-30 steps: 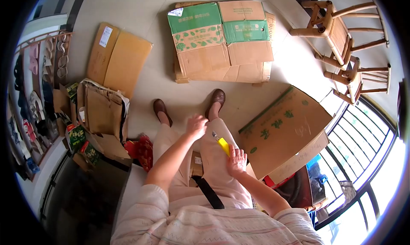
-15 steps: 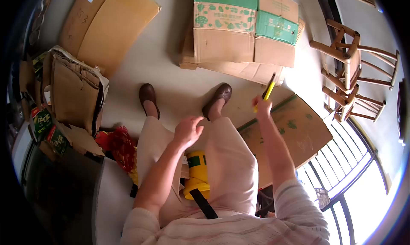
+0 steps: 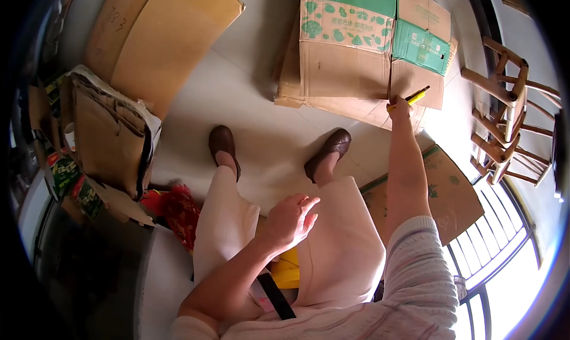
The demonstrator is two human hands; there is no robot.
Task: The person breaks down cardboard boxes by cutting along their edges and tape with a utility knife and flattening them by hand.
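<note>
Right hand (image 3: 401,107) clamps a yellow tool (image 3: 419,95); left hand (image 3: 290,222) (above the lap (image 3: 338,239)) has fingers (image 3: 310,204) apart.

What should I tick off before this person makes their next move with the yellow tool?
1. Right hand gripping the yellow tool: ok.
2. Left hand away from the tool's tip: ok, over the lap.
3. Left hand steadying the cardboard stack: not ok, nowhere near it.
4. Stack neatly lined up: not ok, lower sheets stick out.
5. Brown shoes off the stack: ok.
6. Tip touching cardboard: cannot tell.
</note>
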